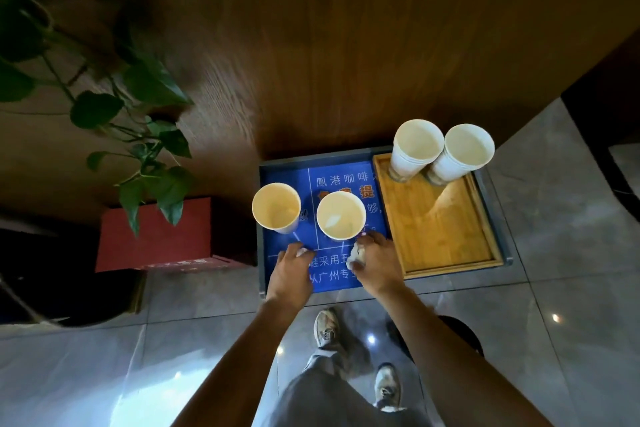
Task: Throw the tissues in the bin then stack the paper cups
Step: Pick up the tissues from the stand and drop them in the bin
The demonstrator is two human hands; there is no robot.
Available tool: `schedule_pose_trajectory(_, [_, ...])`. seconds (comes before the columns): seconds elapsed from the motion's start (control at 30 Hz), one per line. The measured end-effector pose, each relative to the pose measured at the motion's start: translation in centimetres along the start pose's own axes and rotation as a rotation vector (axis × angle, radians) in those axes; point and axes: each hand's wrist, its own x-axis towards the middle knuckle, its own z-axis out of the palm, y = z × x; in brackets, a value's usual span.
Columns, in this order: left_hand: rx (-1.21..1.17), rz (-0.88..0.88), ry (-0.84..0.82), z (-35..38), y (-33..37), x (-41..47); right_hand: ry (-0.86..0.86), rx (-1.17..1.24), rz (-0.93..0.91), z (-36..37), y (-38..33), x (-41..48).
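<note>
tissues: we've got one crumpled wad (356, 255) clutched in right hand (375, 262), another (304, 252) pinched in left hand (290, 269), over blue mat (332, 274). two single cups (276, 207) on mat look empty; two cup stacks (417, 147) on wooden tray (440, 229).

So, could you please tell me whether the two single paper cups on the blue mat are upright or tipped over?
Upright. Both cups stand on the blue mat with open mouths facing up, their insides visible.

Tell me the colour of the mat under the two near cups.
Blue with white and orange lettering, seen clearly in the head view.
</note>
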Motion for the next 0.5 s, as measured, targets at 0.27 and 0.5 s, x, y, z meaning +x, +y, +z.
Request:
schedule_pose_trajectory(0.27, [-0.045, 0.036, 0.023, 1.0, 1.3, -2.8, -0.012, 0.076, -0.041, 0.2, 2.0, -3.4])
schedule_pose_trajectory(0.5, [-0.028, 0.138, -0.046, 2.9, 5.6, -4.5, 0.011, 0.18, 0.059, -1.5, 5.9, -7.6])
